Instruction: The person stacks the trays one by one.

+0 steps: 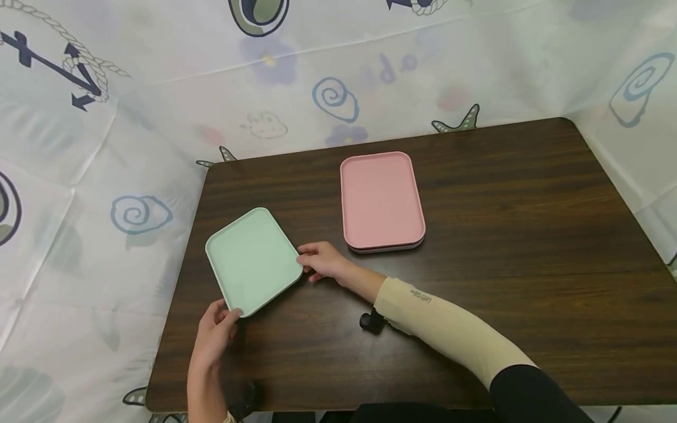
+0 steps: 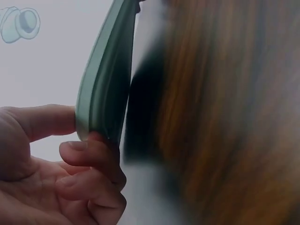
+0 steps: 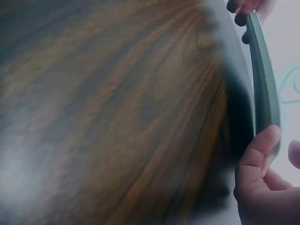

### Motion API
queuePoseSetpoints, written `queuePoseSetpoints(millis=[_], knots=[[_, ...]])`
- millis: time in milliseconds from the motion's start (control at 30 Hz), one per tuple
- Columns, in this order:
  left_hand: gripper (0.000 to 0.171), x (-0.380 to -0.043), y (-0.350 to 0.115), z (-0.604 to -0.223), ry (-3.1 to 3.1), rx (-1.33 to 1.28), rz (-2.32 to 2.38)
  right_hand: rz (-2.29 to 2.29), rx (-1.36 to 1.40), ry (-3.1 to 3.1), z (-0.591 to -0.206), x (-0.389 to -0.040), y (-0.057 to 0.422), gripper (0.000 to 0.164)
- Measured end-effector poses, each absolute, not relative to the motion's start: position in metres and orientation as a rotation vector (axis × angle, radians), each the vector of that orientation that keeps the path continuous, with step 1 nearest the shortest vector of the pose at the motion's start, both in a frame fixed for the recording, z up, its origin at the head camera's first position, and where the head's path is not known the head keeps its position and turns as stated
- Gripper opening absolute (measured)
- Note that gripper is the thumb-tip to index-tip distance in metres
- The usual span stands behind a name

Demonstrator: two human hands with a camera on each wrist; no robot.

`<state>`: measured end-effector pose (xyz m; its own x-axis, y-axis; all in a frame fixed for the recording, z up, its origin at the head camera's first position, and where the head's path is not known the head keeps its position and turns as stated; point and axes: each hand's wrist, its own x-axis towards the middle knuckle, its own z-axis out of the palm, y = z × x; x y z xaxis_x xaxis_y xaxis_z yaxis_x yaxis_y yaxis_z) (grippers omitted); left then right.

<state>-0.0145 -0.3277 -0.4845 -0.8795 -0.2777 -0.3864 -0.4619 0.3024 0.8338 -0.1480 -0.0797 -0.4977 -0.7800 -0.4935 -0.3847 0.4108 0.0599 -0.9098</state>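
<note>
A pale green rectangular tray [image 1: 254,261] is held at an angle over the left part of the table. My left hand [image 1: 213,333] pinches its near corner, thumb on the upper rim and fingers curled beneath. At the right corner, my right hand [image 1: 326,262] grips the edge between thumb and fingers. Seen edge-on in the left wrist view, the tray [image 2: 101,89] stands apart from the wood surface. The right wrist view also has the tray [image 3: 266,89] edge-on, with both hands at its ends.
Pink trays [image 1: 382,200] lie stacked near the table's far edge, right of the green one. They rest on a dark wood-grain table [image 1: 508,252]. A patterned white curtain [image 1: 174,117] hangs along the back and left sides.
</note>
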Motion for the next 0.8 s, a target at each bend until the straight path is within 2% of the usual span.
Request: queuePoseSetpoints(millis=[233,533,800], knots=[[0.039,-0.004,-0.307,-0.488,2.330,-0.682,1.805,-1.754,-0.171,1.780,-0.494,-0.143,-0.064,0.042],[0.035,-0.002,-0.295,-0.468,2.441,-0.572,1.856,-1.801,-0.273,1.822,-0.471,-0.136,-0.042,0.040],[0.038,-0.009,-0.275,-0.445,2.543,-0.273,1.761,-1.876,-0.299,1.776,-0.455,-0.123,0.005,0.043]])
